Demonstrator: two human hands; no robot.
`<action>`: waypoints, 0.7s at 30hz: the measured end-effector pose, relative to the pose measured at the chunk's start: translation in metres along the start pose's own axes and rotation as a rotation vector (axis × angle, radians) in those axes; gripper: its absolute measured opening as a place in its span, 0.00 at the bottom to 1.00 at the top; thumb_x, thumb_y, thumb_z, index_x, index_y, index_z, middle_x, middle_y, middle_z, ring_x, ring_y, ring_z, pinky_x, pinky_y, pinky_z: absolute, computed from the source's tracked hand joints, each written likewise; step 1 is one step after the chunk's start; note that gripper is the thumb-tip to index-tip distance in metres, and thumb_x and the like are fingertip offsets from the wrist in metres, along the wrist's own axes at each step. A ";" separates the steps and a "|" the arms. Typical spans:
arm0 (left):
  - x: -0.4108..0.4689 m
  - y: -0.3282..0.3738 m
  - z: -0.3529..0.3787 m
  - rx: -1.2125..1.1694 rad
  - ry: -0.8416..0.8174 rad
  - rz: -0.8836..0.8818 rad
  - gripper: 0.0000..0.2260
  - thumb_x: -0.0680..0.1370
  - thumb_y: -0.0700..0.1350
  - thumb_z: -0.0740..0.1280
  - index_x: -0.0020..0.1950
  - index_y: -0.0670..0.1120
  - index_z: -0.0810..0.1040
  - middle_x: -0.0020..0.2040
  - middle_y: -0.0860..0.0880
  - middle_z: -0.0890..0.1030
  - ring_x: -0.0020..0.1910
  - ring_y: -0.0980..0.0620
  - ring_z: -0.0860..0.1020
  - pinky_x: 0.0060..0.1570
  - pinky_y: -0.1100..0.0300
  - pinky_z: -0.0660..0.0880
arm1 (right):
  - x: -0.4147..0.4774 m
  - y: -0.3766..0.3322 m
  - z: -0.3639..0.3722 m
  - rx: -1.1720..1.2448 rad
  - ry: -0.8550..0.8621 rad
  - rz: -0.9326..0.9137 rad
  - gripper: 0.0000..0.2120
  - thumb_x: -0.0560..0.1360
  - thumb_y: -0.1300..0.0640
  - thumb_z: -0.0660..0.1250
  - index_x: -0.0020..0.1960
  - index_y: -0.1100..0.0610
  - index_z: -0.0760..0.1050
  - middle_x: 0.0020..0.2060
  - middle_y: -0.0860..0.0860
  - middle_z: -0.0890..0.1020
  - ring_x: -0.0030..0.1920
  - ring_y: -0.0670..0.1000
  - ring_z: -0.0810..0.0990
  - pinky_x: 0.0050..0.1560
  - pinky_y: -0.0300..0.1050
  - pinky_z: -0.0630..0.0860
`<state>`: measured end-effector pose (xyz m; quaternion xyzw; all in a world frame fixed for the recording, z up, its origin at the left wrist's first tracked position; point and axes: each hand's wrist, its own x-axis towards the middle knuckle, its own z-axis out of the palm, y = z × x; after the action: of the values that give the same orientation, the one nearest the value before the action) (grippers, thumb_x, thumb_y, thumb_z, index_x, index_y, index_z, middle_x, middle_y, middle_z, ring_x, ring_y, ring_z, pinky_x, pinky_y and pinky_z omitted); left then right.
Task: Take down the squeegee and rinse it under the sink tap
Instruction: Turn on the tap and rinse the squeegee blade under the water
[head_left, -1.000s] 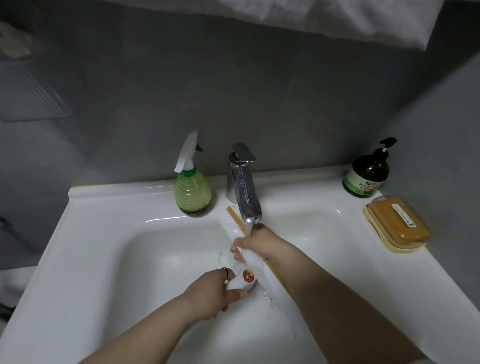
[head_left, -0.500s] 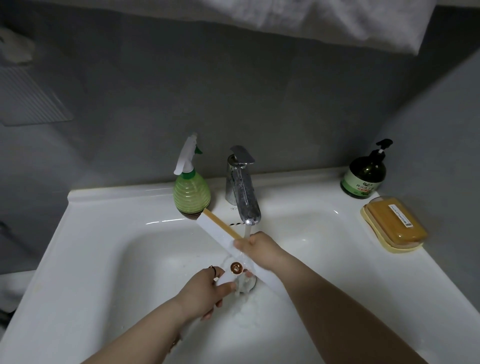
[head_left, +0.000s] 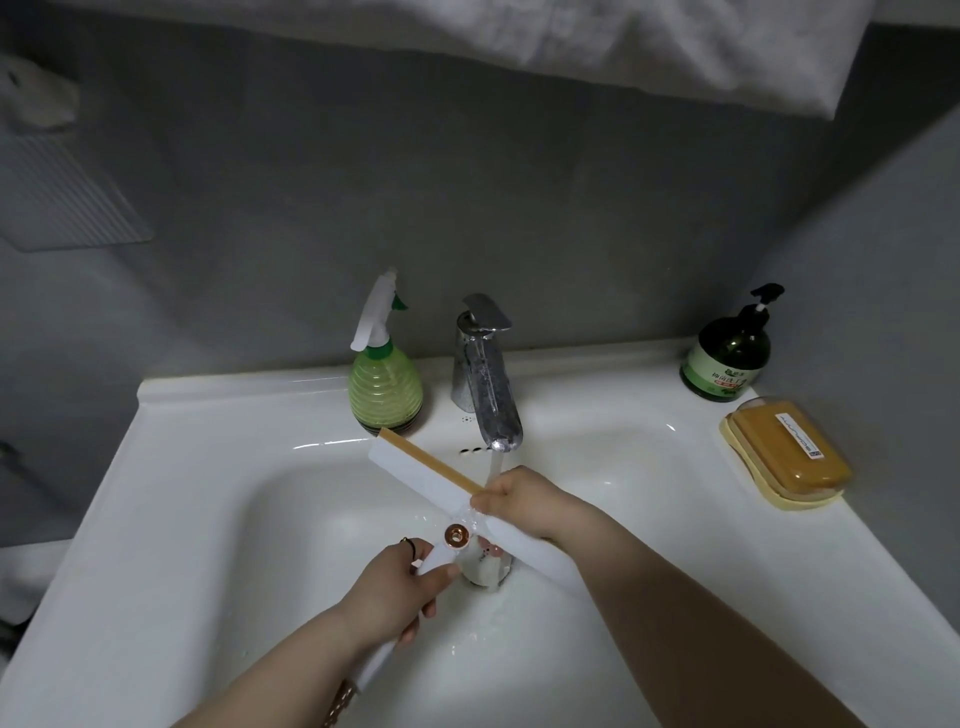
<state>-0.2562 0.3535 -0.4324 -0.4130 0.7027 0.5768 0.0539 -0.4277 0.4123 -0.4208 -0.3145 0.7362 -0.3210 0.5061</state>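
Two bare forearms are seen, with no sleeves reaching into view. On the left hand (head_left: 387, 587), a thin dark ring (head_left: 409, 544) is worn on one finger. At the left wrist, a bracelet (head_left: 340, 701) of pale, pinkish-gold links or beads is partly shown; its exact make cannot be told. The right hand (head_left: 524, 501) is seen unadorned, and nothing is worn on the right forearm.

Dim, grey overall. Glare streaks on sink (head_left: 218, 415) rim and tap (head_left: 488, 395). Wide-angle bowing at edges; soft focus, wall noisy.
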 end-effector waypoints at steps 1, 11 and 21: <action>0.000 -0.001 -0.002 -0.006 0.013 -0.005 0.10 0.77 0.47 0.64 0.50 0.42 0.70 0.23 0.53 0.74 0.11 0.56 0.66 0.15 0.70 0.62 | -0.003 -0.001 -0.002 0.001 -0.053 0.016 0.12 0.75 0.60 0.61 0.33 0.54 0.73 0.20 0.45 0.80 0.21 0.40 0.78 0.28 0.32 0.75; -0.004 -0.002 -0.004 -0.065 0.069 0.000 0.10 0.77 0.47 0.64 0.51 0.41 0.71 0.26 0.50 0.74 0.12 0.56 0.65 0.16 0.68 0.63 | -0.011 -0.004 -0.015 -0.219 0.084 0.047 0.14 0.70 0.49 0.68 0.29 0.53 0.72 0.27 0.48 0.76 0.28 0.46 0.74 0.33 0.39 0.69; -0.006 -0.009 -0.019 -0.138 0.213 -0.033 0.09 0.78 0.45 0.62 0.53 0.40 0.71 0.28 0.47 0.73 0.11 0.56 0.65 0.15 0.70 0.62 | -0.020 0.012 -0.026 0.114 -0.054 0.008 0.06 0.74 0.63 0.63 0.39 0.57 0.76 0.27 0.46 0.84 0.25 0.44 0.81 0.22 0.34 0.74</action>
<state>-0.2389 0.3403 -0.4303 -0.4861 0.6562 0.5758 -0.0402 -0.4483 0.4396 -0.4124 -0.2906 0.7041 -0.3517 0.5442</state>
